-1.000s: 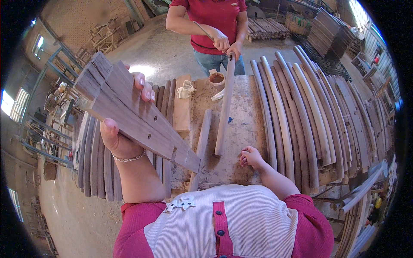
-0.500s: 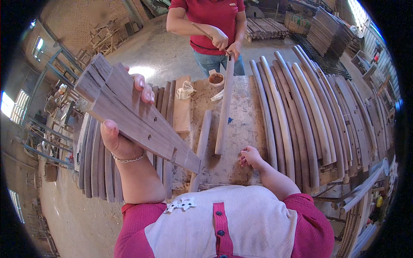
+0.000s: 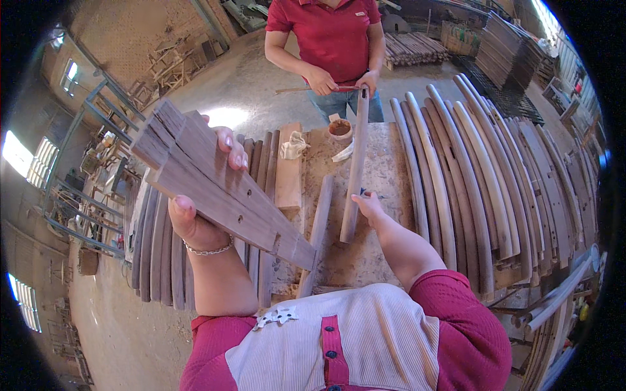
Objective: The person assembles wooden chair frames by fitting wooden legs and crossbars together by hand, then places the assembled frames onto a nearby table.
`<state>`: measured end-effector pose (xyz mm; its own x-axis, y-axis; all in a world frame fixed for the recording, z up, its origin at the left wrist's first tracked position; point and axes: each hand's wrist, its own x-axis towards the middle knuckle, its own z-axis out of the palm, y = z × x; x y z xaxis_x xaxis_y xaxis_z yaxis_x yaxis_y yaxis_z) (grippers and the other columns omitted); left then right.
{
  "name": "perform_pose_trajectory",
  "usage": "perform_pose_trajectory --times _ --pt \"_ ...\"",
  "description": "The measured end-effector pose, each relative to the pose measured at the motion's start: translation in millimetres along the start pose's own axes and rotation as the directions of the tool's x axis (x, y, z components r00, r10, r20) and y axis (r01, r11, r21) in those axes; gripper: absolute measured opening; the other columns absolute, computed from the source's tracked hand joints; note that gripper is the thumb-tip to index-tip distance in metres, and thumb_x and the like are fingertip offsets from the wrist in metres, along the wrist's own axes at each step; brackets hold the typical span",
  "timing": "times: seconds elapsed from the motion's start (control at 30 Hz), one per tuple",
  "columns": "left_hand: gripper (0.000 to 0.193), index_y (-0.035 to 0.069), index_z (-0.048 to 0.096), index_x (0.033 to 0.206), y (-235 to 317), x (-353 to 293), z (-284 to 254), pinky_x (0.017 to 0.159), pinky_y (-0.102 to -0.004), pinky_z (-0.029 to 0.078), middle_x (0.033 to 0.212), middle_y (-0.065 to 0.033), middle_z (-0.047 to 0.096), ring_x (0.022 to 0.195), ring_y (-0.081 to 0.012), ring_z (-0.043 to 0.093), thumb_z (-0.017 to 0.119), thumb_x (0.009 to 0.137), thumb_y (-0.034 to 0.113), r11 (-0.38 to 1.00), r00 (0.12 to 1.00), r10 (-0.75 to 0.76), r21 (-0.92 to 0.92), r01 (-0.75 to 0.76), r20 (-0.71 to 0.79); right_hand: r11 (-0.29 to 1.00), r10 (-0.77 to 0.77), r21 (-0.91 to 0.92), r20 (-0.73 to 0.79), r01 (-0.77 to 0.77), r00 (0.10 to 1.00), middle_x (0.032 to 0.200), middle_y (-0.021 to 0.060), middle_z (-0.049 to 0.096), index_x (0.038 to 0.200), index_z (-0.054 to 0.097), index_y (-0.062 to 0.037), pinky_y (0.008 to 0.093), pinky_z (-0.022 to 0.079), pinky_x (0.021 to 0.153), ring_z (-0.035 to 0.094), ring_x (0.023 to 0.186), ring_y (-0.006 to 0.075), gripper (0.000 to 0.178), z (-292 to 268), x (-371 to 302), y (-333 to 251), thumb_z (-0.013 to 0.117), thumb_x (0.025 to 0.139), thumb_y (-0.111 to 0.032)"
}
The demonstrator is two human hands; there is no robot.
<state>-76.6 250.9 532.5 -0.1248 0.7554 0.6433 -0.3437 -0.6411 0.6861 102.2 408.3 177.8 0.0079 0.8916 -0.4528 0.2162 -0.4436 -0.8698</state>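
Observation:
My left hand (image 3: 212,189) grips the wide end of a tapered brown wooden piece (image 3: 228,199), thumb below and fingers over the far edge. This piece has a stepped, cracked end, bolt holes and a small notch. Its narrow end rests on a rounded wooden bar (image 3: 317,228) lying on the worktable (image 3: 385,163). My right hand (image 3: 369,204) is beside another long wooden bar (image 3: 355,169), its fingertips closed around a small dark blue thing (image 3: 362,191) partly hidden by them. Across the table, a co-worker's hands (image 3: 345,81) hold that bar's far end and a thin stick.
Curved wooden bars (image 3: 450,169) stand in a row on the right, more bars (image 3: 153,241) on the left. Near the far edge are a cup of brown paste (image 3: 340,129), a crumpled cloth (image 3: 295,146) and a pale board (image 3: 289,186).
My right hand has moved forward from the near right of the table to the small blue thing. The co-worker has lowered the thin stick to level. My left hand keeps its hold.

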Motion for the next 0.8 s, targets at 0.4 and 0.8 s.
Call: perform_pose_trajectory --times 0.4,0.8 --pt "0.088 -0.001 0.031 0.126 -4 3 1 0.076 -0.0299 0.038 0.099 -0.0126 0.043 0.085 -0.0197 0.045 0.071 0.062 0.045 1.0 1.0 0.005 0.01 -0.005 0.004 1.0 -0.025 0.017 0.119 0.023 0.993 0.108 0.0151 0.055 0.119 0.042 -0.0024 0.0362 0.042 0.084 0.052 0.1 0.0238 0.067 7 6 7 0.073 0.068 -0.033" --pt "0.088 -0.001 0.032 0.124 -3 3 1 0.075 -0.0298 0.039 0.099 -0.0124 0.043 0.083 -0.0195 0.045 0.071 0.061 0.047 0.999 1.0 0.003 0.035 -0.004 0.003 0.997 -0.067 -0.031 0.112 0.071 0.991 0.104 0.0154 0.059 0.114 0.047 -0.0012 0.0339 0.045 0.082 0.057 0.095 0.0231 0.065 13 14 18 0.076 0.064 -0.031"
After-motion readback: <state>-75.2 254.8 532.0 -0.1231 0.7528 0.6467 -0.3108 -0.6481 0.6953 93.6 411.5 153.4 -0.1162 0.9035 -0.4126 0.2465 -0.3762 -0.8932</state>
